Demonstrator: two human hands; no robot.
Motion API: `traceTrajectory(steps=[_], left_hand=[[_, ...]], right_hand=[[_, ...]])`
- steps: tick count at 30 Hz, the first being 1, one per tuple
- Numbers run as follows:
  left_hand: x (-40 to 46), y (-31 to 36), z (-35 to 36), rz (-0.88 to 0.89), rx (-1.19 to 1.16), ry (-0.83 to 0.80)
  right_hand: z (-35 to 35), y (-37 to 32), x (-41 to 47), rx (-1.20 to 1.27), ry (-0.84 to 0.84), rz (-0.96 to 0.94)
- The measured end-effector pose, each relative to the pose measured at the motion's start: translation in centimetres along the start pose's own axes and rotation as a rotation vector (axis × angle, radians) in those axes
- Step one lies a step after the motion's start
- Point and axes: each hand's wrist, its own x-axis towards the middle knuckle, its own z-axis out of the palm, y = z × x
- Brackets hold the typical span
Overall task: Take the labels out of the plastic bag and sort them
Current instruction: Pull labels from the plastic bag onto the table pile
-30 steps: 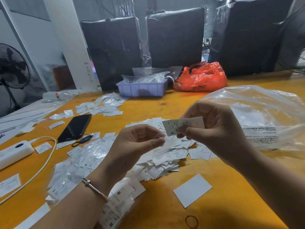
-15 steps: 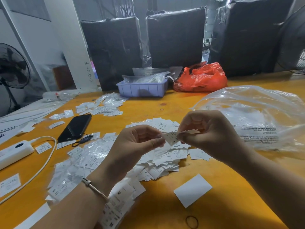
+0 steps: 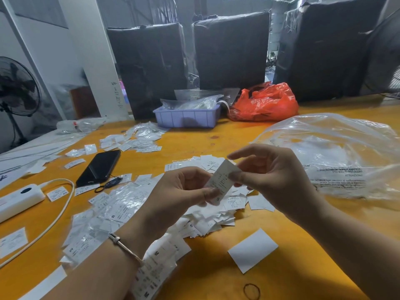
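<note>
Pinching one white label point(image 3: 223, 180) between them, the left hand point(image 3: 179, 195) grips its lower end and the right hand point(image 3: 272, 178) its upper side, above the loose label heap point(image 3: 207, 217) mid-counter. Better to read the size letter first, then drop it on the matching pile; the plastic bag point(image 3: 337, 152) lies toward the right edge.

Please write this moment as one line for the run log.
stage: sorting | left hand: pinches label | right hand: pinches same label | label pile: on table | plastic bag: right
</note>
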Motion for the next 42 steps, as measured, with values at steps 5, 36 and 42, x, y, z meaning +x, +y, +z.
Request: traceTrajectory(steps=[5,36,42], left_hand=[[0.1,-0.1,0.1,-0.031,-0.001,-0.001],[0.3,-0.2,0.3,-0.092,-0.055,-0.008],[0.5,-0.3,-0.4,-0.227,-0.09,0.026]], right_hand=[[0.4,0.2,-0.1,-0.133,0.035,0.013],[0.5,0.7,0.1,0.065,-0.083,0.127],[-0.3,0.9,0.4,0.112,0.026,0.195]])
